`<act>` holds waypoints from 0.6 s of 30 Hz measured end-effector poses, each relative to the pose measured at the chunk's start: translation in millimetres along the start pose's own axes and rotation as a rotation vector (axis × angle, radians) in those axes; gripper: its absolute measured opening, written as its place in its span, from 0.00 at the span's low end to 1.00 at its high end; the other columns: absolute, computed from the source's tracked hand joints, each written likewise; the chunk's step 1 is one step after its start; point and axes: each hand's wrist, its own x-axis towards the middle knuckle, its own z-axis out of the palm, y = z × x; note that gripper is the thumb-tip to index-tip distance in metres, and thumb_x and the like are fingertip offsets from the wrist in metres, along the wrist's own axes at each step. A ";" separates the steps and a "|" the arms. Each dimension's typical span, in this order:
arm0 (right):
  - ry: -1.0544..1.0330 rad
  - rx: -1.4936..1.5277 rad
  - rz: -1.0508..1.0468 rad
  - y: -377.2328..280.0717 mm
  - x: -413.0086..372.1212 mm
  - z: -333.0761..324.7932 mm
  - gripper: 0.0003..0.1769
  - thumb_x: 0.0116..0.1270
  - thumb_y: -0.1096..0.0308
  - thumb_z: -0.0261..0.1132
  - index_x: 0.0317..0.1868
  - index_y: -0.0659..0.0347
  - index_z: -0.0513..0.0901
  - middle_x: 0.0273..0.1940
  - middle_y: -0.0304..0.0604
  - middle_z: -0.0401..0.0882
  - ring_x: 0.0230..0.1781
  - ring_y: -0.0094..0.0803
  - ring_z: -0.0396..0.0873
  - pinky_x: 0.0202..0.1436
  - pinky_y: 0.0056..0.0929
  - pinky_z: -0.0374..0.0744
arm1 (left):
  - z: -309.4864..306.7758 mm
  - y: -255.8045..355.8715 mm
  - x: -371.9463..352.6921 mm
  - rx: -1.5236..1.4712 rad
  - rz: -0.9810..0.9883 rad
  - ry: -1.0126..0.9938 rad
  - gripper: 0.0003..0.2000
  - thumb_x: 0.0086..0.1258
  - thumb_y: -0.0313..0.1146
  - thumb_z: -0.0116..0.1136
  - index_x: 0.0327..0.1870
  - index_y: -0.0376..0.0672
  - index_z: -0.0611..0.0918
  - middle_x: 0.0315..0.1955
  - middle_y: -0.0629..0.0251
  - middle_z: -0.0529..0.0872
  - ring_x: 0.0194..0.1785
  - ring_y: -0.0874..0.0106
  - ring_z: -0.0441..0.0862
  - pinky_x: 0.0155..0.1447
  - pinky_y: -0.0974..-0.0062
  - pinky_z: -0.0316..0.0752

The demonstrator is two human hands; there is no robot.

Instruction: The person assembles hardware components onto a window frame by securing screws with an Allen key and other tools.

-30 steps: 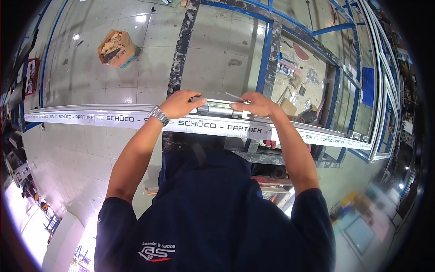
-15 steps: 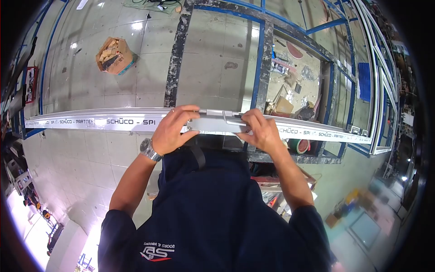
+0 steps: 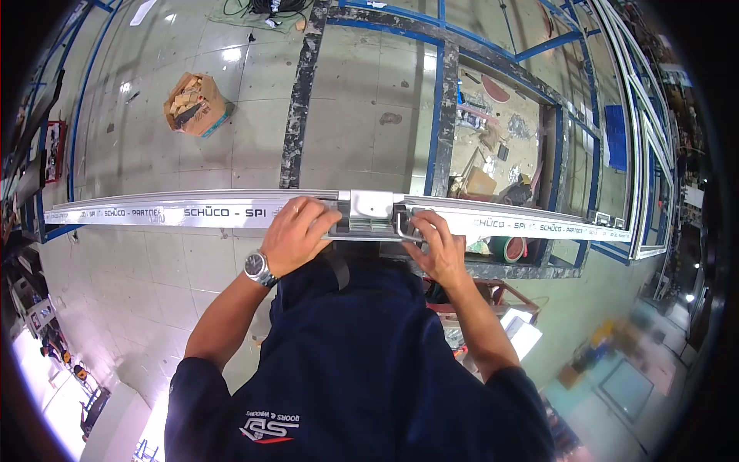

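Note:
A long aluminium profile (image 3: pixel 223 212), covered in printed white film, lies crosswise in front of me. Near its middle is a recess (image 3: pixel 369 226), and a silver block-like piece (image 3: pixel 372 205) sits at the recess's far side. My left hand (image 3: pixel 299 233) is closed around the profile at the recess's left end, thumb on the near edge. At the right end, my right hand (image 3: pixel 437 245) has its fingers curled over the profile. A bent metal rod (image 3: pixel 401 223) shows at its fingertips; the exact grip on it is partly hidden.
Blue and black metal framing (image 3: pixel 302 100) supports the profile. On the floor beyond stands a cardboard box (image 3: pixel 196 104) of scraps. A littered board (image 3: pixel 500 142) lies inside the frame at right, and more long profiles (image 3: pixel 643 123) stand at the far right.
The silver piece between my hands has shifted away from me, uncovering the recess. Both hands have moved slightly nearer my body, and the bent rod has turned to point more toward me.

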 end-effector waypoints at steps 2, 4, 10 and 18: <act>0.028 0.005 0.051 -1.1 -7.2 8.9 0.29 0.51 0.65 0.81 0.54 0.54 0.79 0.57 0.41 0.77 0.49 0.40 0.84 0.34 0.36 0.83 | 16.4 -4.9 -8.2 0.064 0.075 0.095 0.19 0.55 0.29 0.70 0.51 0.46 0.85 0.42 0.65 0.77 0.51 0.62 0.79 0.54 0.61 0.77; 0.026 -0.011 0.146 -9.2 -16.0 16.1 0.27 0.53 0.66 0.81 0.53 0.54 0.80 0.56 0.41 0.77 0.50 0.42 0.83 0.37 0.37 0.84 | 23.4 -2.2 -15.4 0.084 0.080 0.142 0.18 0.56 0.26 0.67 0.50 0.47 0.86 0.44 0.65 0.78 0.54 0.64 0.78 0.57 0.61 0.76; 0.147 -0.076 0.070 -1.0 -24.8 26.4 0.24 0.55 0.67 0.79 0.52 0.53 0.81 0.61 0.46 0.76 0.37 0.34 0.86 0.25 0.31 0.83 | 25.2 -2.6 -23.8 0.093 0.058 0.185 0.21 0.56 0.30 0.71 0.53 0.44 0.84 0.52 0.64 0.80 0.56 0.62 0.78 0.59 0.60 0.75; -0.012 -0.033 0.090 25.7 -23.5 3.2 0.23 0.58 0.70 0.76 0.56 0.53 0.83 0.60 0.41 0.81 0.42 0.36 0.87 0.38 0.35 0.85 | 5.5 -19.5 -20.9 0.034 0.092 0.076 0.21 0.58 0.31 0.72 0.55 0.40 0.84 0.54 0.62 0.84 0.54 0.61 0.82 0.57 0.64 0.79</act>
